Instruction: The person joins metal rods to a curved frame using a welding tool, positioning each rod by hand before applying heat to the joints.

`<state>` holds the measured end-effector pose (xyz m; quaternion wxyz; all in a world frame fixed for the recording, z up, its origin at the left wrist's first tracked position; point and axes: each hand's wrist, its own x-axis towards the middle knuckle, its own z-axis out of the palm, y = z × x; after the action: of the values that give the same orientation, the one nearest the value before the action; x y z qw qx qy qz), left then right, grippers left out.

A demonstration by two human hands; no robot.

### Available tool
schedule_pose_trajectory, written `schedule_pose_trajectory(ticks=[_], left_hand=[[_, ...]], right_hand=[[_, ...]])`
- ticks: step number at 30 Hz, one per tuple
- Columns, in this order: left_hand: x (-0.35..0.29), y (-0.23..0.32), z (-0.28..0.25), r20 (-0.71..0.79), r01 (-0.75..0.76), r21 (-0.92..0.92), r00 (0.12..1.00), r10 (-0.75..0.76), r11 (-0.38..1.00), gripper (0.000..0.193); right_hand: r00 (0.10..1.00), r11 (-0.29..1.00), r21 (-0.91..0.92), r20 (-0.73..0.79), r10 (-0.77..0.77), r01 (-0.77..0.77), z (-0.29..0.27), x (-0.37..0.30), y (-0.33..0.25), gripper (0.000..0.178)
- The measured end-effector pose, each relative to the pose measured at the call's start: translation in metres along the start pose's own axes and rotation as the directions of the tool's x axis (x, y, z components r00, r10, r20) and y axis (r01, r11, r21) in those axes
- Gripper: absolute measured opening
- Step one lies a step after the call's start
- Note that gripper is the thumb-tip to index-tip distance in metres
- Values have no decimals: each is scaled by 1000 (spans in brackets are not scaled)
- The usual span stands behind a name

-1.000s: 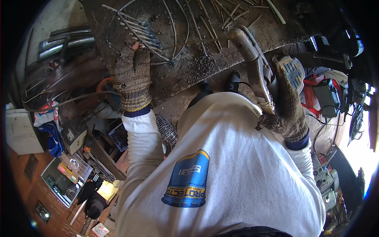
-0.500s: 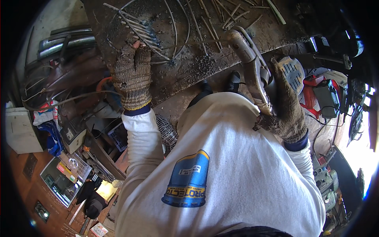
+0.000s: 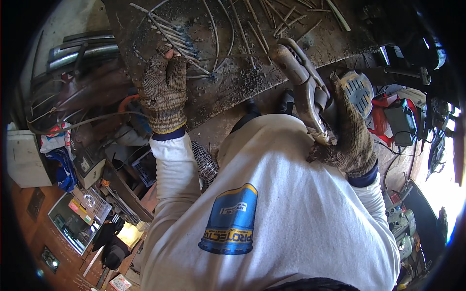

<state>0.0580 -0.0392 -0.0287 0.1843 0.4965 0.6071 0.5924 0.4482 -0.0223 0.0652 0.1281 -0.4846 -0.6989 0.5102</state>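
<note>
My left hand (image 3: 165,94), in a worn brown knitted glove, is closed at the bench's near edge, one bare fingertip showing through. It lies beside a comb-like piece of short metal rods (image 3: 172,36) joined to a longer one. My right hand (image 3: 352,138), gloved likewise, is closed around large locking pliers (image 3: 303,82) held in front of my body. From the pliers' jaws a thin metal rod (image 3: 235,56) runs left to my left hand's fingers. Its end there is hidden by the glove.
Bent rods and several loose sticks (image 3: 286,22) lie on the dark, gritty bench (image 3: 272,80). Beyond my right hand are a slotted metal plate (image 3: 358,92) and a red and grey machine (image 3: 398,119). A cable (image 3: 87,121) and a coil of wire (image 3: 204,162) are at left.
My right hand and the locking pliers have shifted slightly left, and the jaws have dipped a little toward me. My left hand has barely moved.
</note>
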Motion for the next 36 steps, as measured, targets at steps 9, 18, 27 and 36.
schedule_pose_trajectory(ticks=[9, 18, 27, 36], left_hand=[[4, 16, 2, 139, -266, 496, 964, 227, 826, 21], [1, -2, 2, 90, -231, 297, 973, 214, 926, 23], [-1, -5, 5, 8, -78, -6, 997, 78, 997, 21], [1, -2, 2, 54, -174, 200, 985, 166, 964, 22]], right_hand=[[986, 986, -30, -28, -162, 161, -1, 4, 7, 120], [981, 981, -28, 9, -191, 192, -1, 4, 6, 119], [989, 991, -20, 70, -127, 129, -2, 0, -12, 119], [996, 996, -11, -11, -87, 87, 1, -1, -8, 121]])
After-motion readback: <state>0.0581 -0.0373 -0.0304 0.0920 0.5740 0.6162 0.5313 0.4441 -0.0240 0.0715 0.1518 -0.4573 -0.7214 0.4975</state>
